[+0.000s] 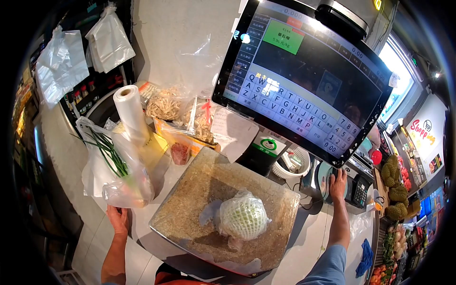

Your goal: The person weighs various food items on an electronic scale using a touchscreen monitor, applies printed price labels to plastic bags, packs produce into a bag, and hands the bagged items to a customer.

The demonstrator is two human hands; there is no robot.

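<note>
On the scale's worn, scratched platform (pixel 190 209) rests a round pale-green fruit (pixel 243 216) in a white foam net and clear plastic. My left hand (pixel 118 221) lies at the counter's edge, touching or just beside the bottom of a clear plastic bag (pixel 130 194); its fingers look stretched out, their tips partly against the bag. Long green stalks (pixel 107 152), like scallions, stick out of that bag. Fingers apart, my right hand (pixel 338 184) rests by a round teal dish-like thing (pixel 325 180) below the screen's lower right corner. I see nothing held in it.
A tilted touchscreen (pixel 304 80) with an on-screen keyboard stands behind the scale. A plastic bag roll (pixel 129 111), bagged dried goods (pixel 164 103) and a white basket (pixel 293 164) surround it. A card terminal (pixel 359 191) and blue cloth (pixel 365 259) are at right.
</note>
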